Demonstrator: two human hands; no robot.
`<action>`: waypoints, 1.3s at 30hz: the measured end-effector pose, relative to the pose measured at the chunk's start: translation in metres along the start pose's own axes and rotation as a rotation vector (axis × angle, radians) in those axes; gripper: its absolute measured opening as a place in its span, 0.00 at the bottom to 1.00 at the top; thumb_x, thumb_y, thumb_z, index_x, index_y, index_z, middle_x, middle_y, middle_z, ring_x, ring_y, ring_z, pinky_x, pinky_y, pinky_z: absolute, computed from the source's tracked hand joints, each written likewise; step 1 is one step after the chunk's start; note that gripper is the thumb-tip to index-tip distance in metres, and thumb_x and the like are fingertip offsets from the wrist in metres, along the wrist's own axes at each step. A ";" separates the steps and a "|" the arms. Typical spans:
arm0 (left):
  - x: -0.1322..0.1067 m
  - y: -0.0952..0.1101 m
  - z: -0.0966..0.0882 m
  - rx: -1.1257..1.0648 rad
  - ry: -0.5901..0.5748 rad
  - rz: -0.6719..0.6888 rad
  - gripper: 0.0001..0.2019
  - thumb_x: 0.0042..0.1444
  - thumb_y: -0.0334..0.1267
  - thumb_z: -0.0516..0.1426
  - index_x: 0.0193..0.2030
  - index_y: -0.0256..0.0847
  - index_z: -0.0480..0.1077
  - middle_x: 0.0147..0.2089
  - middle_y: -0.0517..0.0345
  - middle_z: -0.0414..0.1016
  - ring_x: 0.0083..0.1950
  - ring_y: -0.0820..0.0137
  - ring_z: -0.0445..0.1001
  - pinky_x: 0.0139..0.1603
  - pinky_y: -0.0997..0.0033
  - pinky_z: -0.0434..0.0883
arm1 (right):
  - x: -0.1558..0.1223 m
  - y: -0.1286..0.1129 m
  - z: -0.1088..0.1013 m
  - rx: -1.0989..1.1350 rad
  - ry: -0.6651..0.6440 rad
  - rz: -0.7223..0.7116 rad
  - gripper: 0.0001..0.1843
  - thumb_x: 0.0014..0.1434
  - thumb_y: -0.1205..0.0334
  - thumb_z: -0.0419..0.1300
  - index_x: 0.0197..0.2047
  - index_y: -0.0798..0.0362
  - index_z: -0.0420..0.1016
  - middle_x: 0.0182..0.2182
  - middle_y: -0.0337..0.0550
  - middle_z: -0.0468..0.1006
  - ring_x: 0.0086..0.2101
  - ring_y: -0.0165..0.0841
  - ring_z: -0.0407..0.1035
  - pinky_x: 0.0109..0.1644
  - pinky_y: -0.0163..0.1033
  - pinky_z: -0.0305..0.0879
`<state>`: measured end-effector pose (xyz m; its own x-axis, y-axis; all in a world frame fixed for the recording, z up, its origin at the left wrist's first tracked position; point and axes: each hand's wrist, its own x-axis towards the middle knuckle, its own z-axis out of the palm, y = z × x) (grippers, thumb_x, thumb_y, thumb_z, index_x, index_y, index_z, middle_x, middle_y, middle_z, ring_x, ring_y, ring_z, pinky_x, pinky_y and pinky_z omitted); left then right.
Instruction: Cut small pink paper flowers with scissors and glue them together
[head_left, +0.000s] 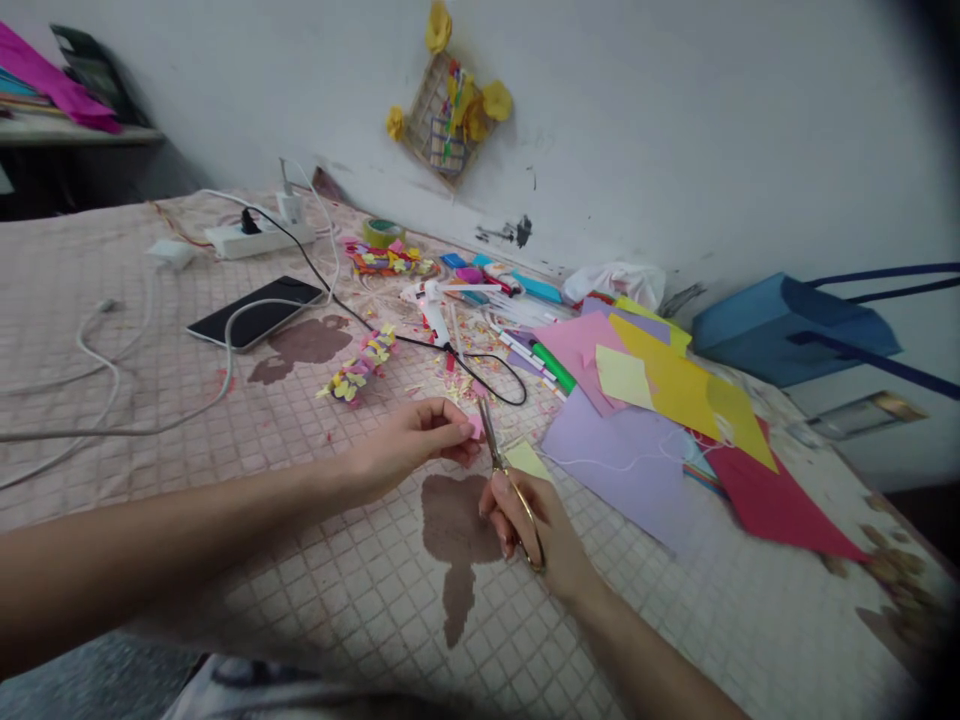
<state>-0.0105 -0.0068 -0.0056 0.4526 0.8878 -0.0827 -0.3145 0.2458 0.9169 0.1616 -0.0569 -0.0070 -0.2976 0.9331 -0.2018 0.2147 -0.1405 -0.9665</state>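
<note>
**Scissors and pink scrap, right up close!**
The left hand (409, 445) pinches one small pink paper scrap (474, 428) between its fingertips, holding it out to the blades of the gold-handled scissors (489, 436), while the right hand (534, 525) curls firmly round their handles (only one pair here). Farther off lie one glue gun (429, 305), one paper flower strip (356, 365) and at least five coloured paper sheets (615, 470).

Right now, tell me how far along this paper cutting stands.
Done: a yellow-and-pink paper flower strip lies assembled, with paper scraps nearby. In hand: the right hand grips gold scissors; the left hand pinches a small pink paper piece. Left: the lilac sheet and yellow sheet look uncut.
</note>
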 end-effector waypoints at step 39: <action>-0.012 0.007 0.003 0.889 -0.246 0.632 0.06 0.57 0.31 0.51 0.36 0.39 0.69 0.42 0.51 0.70 0.45 0.69 0.68 0.46 0.71 0.65 | 0.014 0.004 -0.007 0.639 -0.205 0.094 0.12 0.53 0.58 0.56 0.26 0.58 0.70 0.13 0.31 0.59 0.14 0.22 0.52 0.18 0.30 0.48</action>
<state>-0.0156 -0.0168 0.0024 0.6064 0.6291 0.4863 0.1174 -0.6757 0.7278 0.1649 -0.0418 -0.0129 -0.4887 0.8345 -0.2546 -0.3251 -0.4450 -0.8344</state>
